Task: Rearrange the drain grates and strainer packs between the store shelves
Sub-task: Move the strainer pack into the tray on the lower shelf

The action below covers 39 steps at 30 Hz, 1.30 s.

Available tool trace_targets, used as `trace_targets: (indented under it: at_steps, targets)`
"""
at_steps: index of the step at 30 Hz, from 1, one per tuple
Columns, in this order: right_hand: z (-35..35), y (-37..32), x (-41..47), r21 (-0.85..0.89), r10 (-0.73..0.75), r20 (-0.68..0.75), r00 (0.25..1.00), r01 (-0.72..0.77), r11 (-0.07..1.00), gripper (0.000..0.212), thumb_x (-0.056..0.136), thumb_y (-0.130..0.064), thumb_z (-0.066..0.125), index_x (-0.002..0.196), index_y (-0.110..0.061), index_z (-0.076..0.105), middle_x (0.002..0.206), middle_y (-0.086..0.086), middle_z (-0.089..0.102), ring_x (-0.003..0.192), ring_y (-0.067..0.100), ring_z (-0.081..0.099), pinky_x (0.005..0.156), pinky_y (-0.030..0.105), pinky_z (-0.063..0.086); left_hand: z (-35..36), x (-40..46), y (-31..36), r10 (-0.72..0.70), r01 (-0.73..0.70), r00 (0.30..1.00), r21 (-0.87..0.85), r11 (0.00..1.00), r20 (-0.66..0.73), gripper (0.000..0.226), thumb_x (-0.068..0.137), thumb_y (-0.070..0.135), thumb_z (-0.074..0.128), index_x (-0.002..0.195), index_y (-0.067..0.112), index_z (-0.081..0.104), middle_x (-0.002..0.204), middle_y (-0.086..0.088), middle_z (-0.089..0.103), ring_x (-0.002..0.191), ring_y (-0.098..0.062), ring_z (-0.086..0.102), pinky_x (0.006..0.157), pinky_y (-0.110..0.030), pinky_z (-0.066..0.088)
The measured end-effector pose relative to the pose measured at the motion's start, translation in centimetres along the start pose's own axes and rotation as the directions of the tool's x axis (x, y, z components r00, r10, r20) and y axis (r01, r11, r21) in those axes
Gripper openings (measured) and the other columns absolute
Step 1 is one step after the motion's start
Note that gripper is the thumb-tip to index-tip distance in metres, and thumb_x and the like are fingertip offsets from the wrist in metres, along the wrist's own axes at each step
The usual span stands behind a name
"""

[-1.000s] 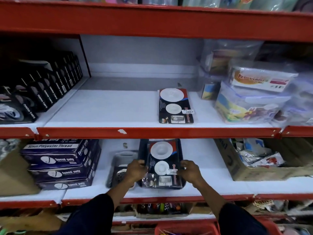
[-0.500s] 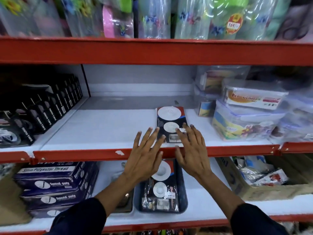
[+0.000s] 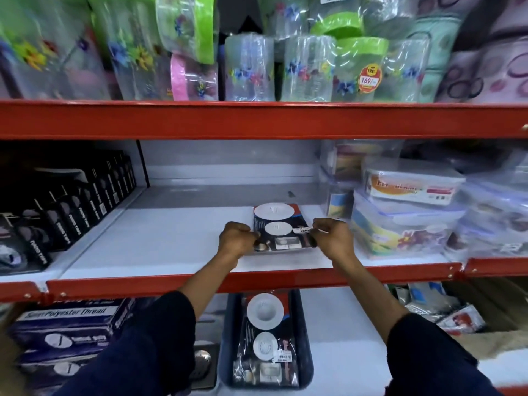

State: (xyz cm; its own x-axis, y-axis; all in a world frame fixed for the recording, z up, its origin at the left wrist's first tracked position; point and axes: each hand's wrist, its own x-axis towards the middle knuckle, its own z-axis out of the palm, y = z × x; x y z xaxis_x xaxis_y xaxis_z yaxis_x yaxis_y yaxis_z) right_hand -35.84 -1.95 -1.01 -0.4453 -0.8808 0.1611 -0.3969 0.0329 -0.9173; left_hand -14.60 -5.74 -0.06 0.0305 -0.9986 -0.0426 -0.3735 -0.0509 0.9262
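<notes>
A dark strainer pack (image 3: pixel 278 221) with two white round strainers lies flat on the white middle shelf (image 3: pixel 160 241). My left hand (image 3: pixel 238 240) grips its left edge and my right hand (image 3: pixel 331 238) grips its right edge, fingers curled. On the lower shelf a second strainer pack (image 3: pixel 267 335) lies in a dark blue tray (image 3: pixel 304 347). Left of that tray a metal drain grate (image 3: pixel 203 362) shows partly behind my left sleeve.
Black boxed items (image 3: pixel 71 212) line the middle shelf at left. Clear plastic food containers (image 3: pixel 405 212) stack at right, close to the pack. Blue thread boxes (image 3: pixel 68 327) sit lower left, a cardboard box (image 3: pixel 485 310) lower right. Wrapped plastic jars (image 3: pixel 305 70) fill the top shelf.
My hands left the pack in the lower tray and rose to the middle shelf. They went from spread open to closed on the sides of the upper pack. The view tilted upward.
</notes>
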Motion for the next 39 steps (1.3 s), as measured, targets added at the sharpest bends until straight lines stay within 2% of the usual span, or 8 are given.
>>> trace_targets:
  at_steps: [3, 8, 11, 16, 28, 32, 36, 39]
  targets:
    - [-1.1, 0.3, -0.2, 0.327, 0.085, 0.080, 0.993, -0.107, 0.939, 0.041, 0.079, 0.002, 0.075, 0.118, -0.004, 0.064, 0.118, 0.014, 0.068, 0.097, 0.026, 0.067, 0.081, 0.039, 0.058, -1.6, -1.1, 0.6, -0.095, 0.131, 0.984, -0.249, 0.960, 0.152, 0.011, 0.082, 0.000, 0.071, 0.093, -0.003, 0.071, 0.095, -0.021, 0.072, 0.079, -0.027, 0.069, 0.071, -0.037, 0.057]
    - [-4.4, -0.1, -3.9, 0.499, 0.132, 0.396, 0.908, -0.334, 0.799, 0.050, 0.078, 0.004, 0.073, 0.124, 0.010, 0.054, 0.104, 0.018, 0.072, 0.073, 0.019, 0.074, 0.069, 0.027, 0.060, -5.8, -4.1, -0.2, -0.084, 0.268, 0.859, -0.304, 0.914, 0.505, 0.027, 0.076, -0.002, 0.072, 0.101, 0.008, 0.068, 0.093, -0.010, 0.074, 0.081, -0.021, 0.069, 0.077, -0.033, 0.059]
    - [-6.1, 0.6, -6.6, 0.384, 0.089, 0.602, 0.794, -0.385, 0.840, 0.050, 0.073, -0.008, 0.074, 0.121, 0.002, 0.063, 0.110, 0.016, 0.074, 0.093, 0.024, 0.072, 0.083, 0.032, 0.061, -7.6, -6.3, -1.7, -0.099, 0.279, 0.775, -0.198, 0.939, 0.624, 0.025, 0.077, -0.006, 0.069, 0.093, 0.012, 0.063, 0.083, -0.009, 0.073, 0.066, -0.018, 0.069, 0.061, -0.028, 0.061]
    - [-6.3, 2.5, -10.0, 0.150, 0.134, 0.805, 0.578, -0.417, 0.896, 0.026, 0.073, -0.010, 0.074, 0.098, -0.013, 0.071, 0.085, 0.002, 0.076, 0.073, 0.012, 0.072, 0.068, 0.030, 0.061, -8.1, -9.3, -4.8, -0.222, 0.273, 0.697, 0.033, 0.961, 0.682, 0.042, 0.072, -0.011, 0.073, 0.110, -0.001, 0.059, 0.082, -0.014, 0.074, 0.065, -0.022, 0.071, 0.059, -0.034, 0.062]
    - [-1.3, 15.1, -15.4, -0.324, 0.528, 0.808, 0.262, -0.551, 0.769, 0.015, 0.081, 0.010, 0.069, 0.094, 0.001, 0.070, 0.095, 0.022, 0.073, 0.087, 0.034, 0.072, 0.088, 0.048, 0.058, -2.3, -13.8, -17.9, -0.551, 0.437, 0.598, 0.340, 0.833, 0.582, 0.046, 0.068, -0.018, 0.072, 0.109, -0.004, 0.059, 0.094, -0.027, 0.072, 0.086, -0.038, 0.073, 0.078, -0.049, 0.062]
    - [-0.1, 17.8, -16.6, -0.315, 0.555, 0.772, 0.310, -0.572, 0.758, 0.016, 0.072, 0.006, 0.078, 0.084, -0.003, 0.072, 0.076, 0.015, 0.073, 0.070, 0.027, 0.071, 0.088, 0.052, 0.057, -0.7, -13.7, -21.3, -0.541, 0.453, 0.638, 0.301, 0.839, 0.548, 0.035, 0.072, -0.016, 0.068, 0.097, 0.007, 0.059, 0.075, -0.008, 0.065, 0.062, -0.018, 0.069, 0.062, -0.040, 0.062]
    - [1.7, 17.8, -15.0, -0.184, 0.565, 0.603, 0.563, -0.591, 0.785, 0.024, 0.076, 0.011, 0.075, 0.097, 0.004, 0.066, 0.076, 0.014, 0.072, 0.069, 0.025, 0.070, 0.072, 0.043, 0.062, 0.2, -11.2, -21.5, -0.476, 0.454, 0.750, 0.167, 0.875, 0.459, 0.033, 0.078, -0.018, 0.064, 0.091, 0.011, 0.055, 0.074, -0.007, 0.058, 0.045, -0.010, 0.064, 0.042, -0.027, 0.055]
    - [3.9, 17.7, -12.5, -0.088, 0.523, 0.433, 0.734, -0.543, 0.835, 0.031, 0.075, 0.009, 0.075, 0.105, 0.004, 0.068, 0.084, 0.012, 0.072, 0.068, 0.020, 0.070, 0.056, 0.029, 0.059, 1.4, -7.9, -21.3, -0.405, 0.399, 0.848, 0.091, 0.912, 0.341, 0.038, 0.075, -0.017, 0.069, 0.101, 0.008, 0.059, 0.077, -0.007, 0.061, 0.058, -0.020, 0.064, 0.052, -0.032, 0.057]
